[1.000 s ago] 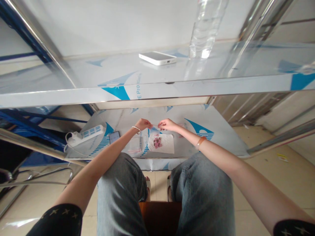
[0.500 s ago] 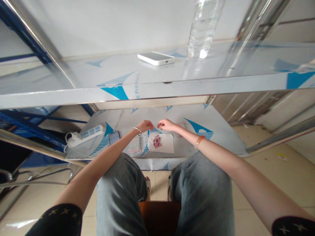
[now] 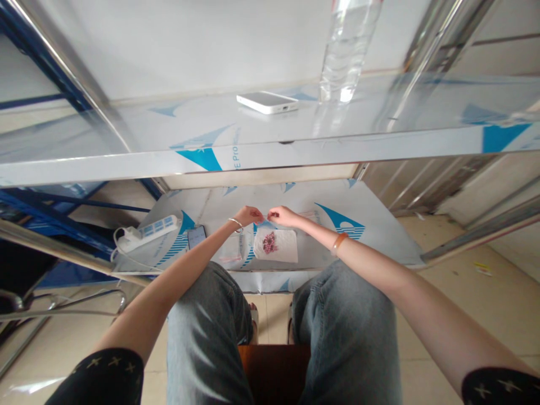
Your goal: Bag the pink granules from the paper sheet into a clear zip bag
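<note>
My left hand (image 3: 250, 215) and my right hand (image 3: 280, 216) meet fingertip to fingertip over the lower shelf, each closed in a pinch. Between them runs a thin, pale thread (image 3: 265, 217), too fine to make out clearly. Just below my hands lies a white cloth or tissue (image 3: 287, 247), spread flat. On it sits a small heap of dark red and pink beads (image 3: 270, 243). Left of the cloth is a small clear plastic bag (image 3: 231, 247). Another pinkish packet (image 3: 310, 216) lies partly behind my right wrist.
On the lower shelf (image 3: 248, 194), a white power strip (image 3: 152, 230) and a dark phone (image 3: 196, 236) lie to the left. The upper shelf's edge (image 3: 320, 149) crosses above my hands, bearing a white phone (image 3: 267, 102) and a clear water bottle (image 3: 349, 53).
My hands have drawn slightly closer together, the right one shifting a little left. The cloth, beads and phones stay where they were.
</note>
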Action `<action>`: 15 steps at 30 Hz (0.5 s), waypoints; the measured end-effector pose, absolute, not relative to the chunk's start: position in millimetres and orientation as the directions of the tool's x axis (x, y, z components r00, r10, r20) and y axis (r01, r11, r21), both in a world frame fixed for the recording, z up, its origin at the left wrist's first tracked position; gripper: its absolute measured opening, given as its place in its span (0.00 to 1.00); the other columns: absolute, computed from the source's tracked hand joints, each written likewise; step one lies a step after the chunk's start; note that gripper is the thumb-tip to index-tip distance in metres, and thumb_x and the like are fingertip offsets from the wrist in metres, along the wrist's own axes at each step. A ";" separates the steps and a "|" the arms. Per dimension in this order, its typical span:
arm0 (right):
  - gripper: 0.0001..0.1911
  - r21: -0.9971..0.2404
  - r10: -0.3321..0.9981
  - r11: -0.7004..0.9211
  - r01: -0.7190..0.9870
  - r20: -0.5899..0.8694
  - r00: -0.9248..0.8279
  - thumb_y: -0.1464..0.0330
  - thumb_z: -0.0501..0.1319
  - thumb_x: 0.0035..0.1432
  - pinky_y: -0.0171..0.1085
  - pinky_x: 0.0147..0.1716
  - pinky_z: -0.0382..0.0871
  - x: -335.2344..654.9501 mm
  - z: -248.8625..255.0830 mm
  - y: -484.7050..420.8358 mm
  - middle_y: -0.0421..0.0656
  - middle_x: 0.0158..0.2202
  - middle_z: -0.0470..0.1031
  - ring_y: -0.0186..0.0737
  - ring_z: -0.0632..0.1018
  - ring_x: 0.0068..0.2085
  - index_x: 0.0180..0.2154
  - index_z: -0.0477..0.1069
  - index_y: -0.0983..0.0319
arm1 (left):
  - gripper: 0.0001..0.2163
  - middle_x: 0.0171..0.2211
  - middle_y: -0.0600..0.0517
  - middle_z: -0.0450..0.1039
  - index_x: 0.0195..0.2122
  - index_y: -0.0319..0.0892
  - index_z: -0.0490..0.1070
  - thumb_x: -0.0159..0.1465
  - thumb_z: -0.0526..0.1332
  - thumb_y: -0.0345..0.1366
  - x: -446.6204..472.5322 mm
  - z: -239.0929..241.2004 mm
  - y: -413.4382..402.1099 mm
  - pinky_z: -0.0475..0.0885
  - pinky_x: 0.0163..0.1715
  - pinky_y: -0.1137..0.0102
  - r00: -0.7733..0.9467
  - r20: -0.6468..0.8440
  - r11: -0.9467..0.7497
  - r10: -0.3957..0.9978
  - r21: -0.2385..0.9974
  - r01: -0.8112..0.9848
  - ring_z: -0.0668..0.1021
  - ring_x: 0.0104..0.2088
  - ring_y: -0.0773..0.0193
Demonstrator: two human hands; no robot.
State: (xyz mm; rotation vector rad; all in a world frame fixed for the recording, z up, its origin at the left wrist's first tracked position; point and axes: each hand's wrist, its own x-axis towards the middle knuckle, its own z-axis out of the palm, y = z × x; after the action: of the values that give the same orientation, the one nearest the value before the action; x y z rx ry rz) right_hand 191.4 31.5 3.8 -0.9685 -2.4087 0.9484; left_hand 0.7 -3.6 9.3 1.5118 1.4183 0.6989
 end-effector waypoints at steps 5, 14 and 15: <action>0.07 -0.717 0.735 0.524 0.460 0.107 -0.670 0.76 0.58 0.52 0.31 0.32 0.64 192.1 2.1 32.7 0.43 0.29 0.78 0.36 0.76 0.31 0.29 0.76 0.66 | 0.05 0.23 0.52 0.77 0.26 0.35 0.71 0.57 0.64 0.24 1.2 16.9 -6.8 0.73 0.32 0.72 0.132 -0.182 0.105 0.974 0.888 0.448 0.75 0.24 0.70; 0.06 -0.755 0.720 0.523 0.396 0.142 -0.680 0.75 0.59 0.53 0.31 0.31 0.65 188.5 -7.1 34.6 0.43 0.30 0.78 0.35 0.76 0.31 0.31 0.75 0.66 | 0.02 0.25 0.51 0.78 0.27 0.37 0.76 0.54 0.67 0.29 -6.0 11.7 -0.9 0.73 0.36 0.73 0.154 -0.106 0.003 0.982 0.834 0.552 0.78 0.30 0.66; 0.06 -0.753 0.719 0.524 0.398 0.140 -0.681 0.75 0.59 0.53 0.31 0.31 0.65 187.3 -7.9 34.6 0.43 0.30 0.78 0.35 0.75 0.30 0.31 0.75 0.66 | 0.01 0.26 0.51 0.79 0.27 0.37 0.76 0.54 0.66 0.29 -6.4 11.4 -0.5 0.73 0.36 0.73 0.165 -0.098 -0.011 0.981 0.830 0.558 0.78 0.31 0.65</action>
State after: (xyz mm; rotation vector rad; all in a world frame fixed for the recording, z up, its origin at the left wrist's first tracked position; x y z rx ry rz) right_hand 187.3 34.6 -7.9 -0.9138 -2.3297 0.9899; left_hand -6.4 -0.5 11.4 1.6697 1.4901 0.6927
